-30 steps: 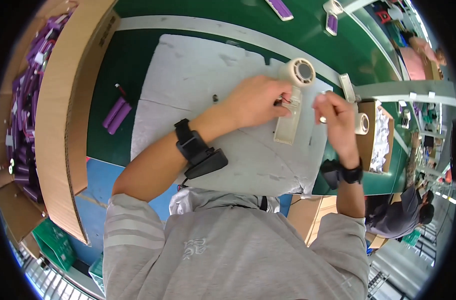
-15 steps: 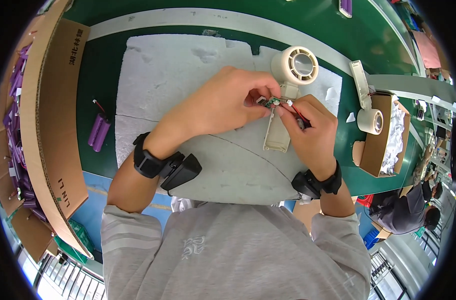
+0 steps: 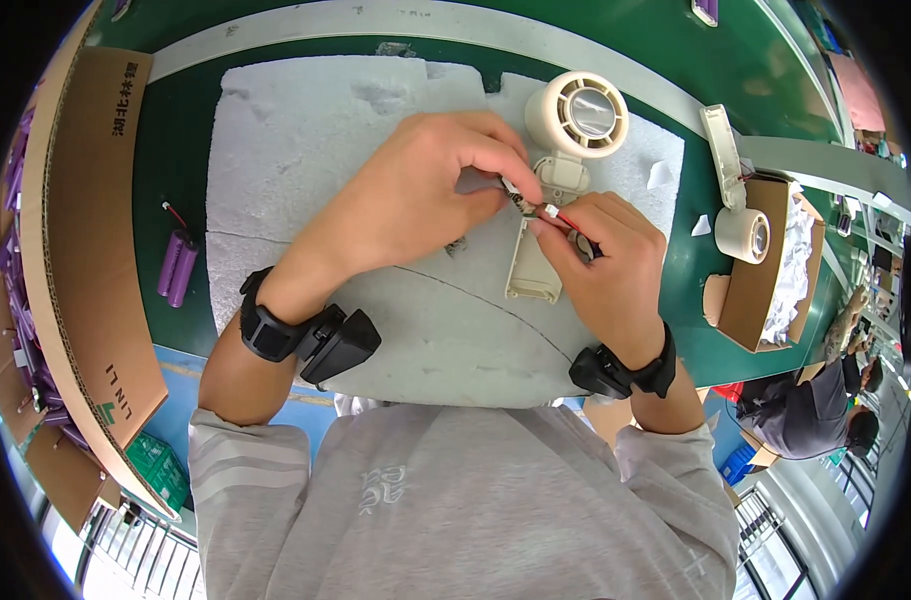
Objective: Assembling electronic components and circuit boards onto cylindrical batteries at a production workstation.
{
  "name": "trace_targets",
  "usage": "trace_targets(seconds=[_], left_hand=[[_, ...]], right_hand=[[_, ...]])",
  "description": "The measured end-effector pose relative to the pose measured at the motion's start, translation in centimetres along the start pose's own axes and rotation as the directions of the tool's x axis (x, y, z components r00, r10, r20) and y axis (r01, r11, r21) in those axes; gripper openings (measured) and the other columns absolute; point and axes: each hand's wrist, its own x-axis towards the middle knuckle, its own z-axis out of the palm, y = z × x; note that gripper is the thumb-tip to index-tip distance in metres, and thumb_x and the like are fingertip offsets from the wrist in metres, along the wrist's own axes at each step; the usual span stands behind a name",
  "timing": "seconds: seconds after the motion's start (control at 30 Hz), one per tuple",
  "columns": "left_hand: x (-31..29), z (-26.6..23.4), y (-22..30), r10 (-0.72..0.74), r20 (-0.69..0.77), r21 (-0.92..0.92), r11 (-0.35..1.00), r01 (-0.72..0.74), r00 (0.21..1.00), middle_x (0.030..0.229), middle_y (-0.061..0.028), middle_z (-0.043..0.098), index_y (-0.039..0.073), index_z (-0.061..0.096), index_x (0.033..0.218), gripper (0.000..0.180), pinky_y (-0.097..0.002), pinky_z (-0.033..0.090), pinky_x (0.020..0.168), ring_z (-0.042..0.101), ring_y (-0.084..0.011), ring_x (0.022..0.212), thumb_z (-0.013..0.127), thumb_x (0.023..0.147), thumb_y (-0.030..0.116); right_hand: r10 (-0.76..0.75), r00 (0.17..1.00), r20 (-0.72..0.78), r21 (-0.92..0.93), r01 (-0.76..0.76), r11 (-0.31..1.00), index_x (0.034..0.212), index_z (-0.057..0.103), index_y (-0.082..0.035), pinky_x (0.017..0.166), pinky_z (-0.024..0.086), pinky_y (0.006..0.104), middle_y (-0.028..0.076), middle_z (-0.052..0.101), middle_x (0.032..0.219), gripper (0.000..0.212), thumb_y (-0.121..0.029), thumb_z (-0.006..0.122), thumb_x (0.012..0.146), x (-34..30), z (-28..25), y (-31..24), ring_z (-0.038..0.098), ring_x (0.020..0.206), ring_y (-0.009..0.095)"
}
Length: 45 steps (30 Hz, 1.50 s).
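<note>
My left hand (image 3: 431, 185) pinches a small circuit board (image 3: 519, 198) between thumb and forefinger, its far end partly hidden by the fingers. Close beside the board, my right hand (image 3: 614, 262) is closed on a red and black lead, the white connector (image 3: 551, 211) sticking out past the fingertips toward the board. Whether plug and board touch, I cannot tell. Under and behind both hands lies a cream handheld fan (image 3: 578, 114); its round head points away from me, and the open handle shell (image 3: 536, 268) extends toward me.
A pale foam slab (image 3: 306, 150) covers the green table. Left of it lie a purple battery pack (image 3: 178, 268) and a tall cardboard box (image 3: 101, 250), with more purple packs beyond. At right, another cream fan (image 3: 743, 235) rests by a small carton (image 3: 766, 270) holding white scraps.
The circuit board has tilted and shows more of its edge, with the left fingers slightly lower against the fan. The right hand keeps the connector close beside it. The whole view has shifted a little.
</note>
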Motion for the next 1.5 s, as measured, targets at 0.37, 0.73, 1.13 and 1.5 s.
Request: trace_targets(seconds=[0.37,0.73,1.13,1.5], left_hand=[[0.0,0.1,-0.1,-0.166,0.002,-0.107,0.98,0.166,0.986,0.075,-0.0042,0.062,0.003,0.07,0.087,0.018,-0.0278,0.042,0.054,0.052,-0.0098,0.064,0.058,0.078,-0.007],[-0.1,0.1,1.1,-0.096,0.11,-0.164,0.98,0.114,0.989,0.094,-0.0026,0.059,0.0,0.061,0.094,0.017,-0.0247,0.051,0.075,0.058,-0.0099,0.083,0.059,0.081,-0.009],[0.0,0.4,0.9,0.003,0.139,-0.098,0.995,0.011,0.99,0.092,-0.002,0.06,0.004,0.064,0.094,0.017,-0.0251,0.049,0.07,0.057,-0.0111,0.081,0.068,0.08,-0.005],[0.1,1.0,-0.1,0.044,-0.006,-0.124,0.991,-0.045,0.999,0.075,-0.004,0.06,0.005,0.071,0.088,0.01,-0.0261,0.044,0.058,0.053,-0.0125,0.063,0.074,0.083,0.013]], right_hand=[[-0.029,0.998,-0.053,0.012,0.03,0.999,0.083,0.069,-0.001,0.049,0.041,0.029,0.007,0.061,0.067,0.014,-0.004,0.078,0.073,-0.3,0.7,0.0,0.054,0.054,0.018],[-0.08,0.995,0.055,-0.001,0.081,0.997,0.086,0.07,-0.006,0.053,0.046,0.0329,0.005,0.062,0.071,0.012,-0.006,0.074,0.074,-0.1,0.0,0.5,0.058,0.059,0.022],[-0.129,0.99,0.057,0.13,0.121,0.984,0.093,0.068,0.005,0.063,0.051,0.0269,0.011,0.061,0.095,0.012,0.005,0.067,0.081,-0.7,-1.4,0.9,0.065,0.074,0.023],[-0.099,0.992,0.083,0.05,0.095,0.994,0.087,0.066,0.003,0.06,0.05,0.0284,0.011,0.056,0.094,0.008,0.001,0.07,0.081,-0.5,-1.8,0.8,0.063,0.073,0.021]])
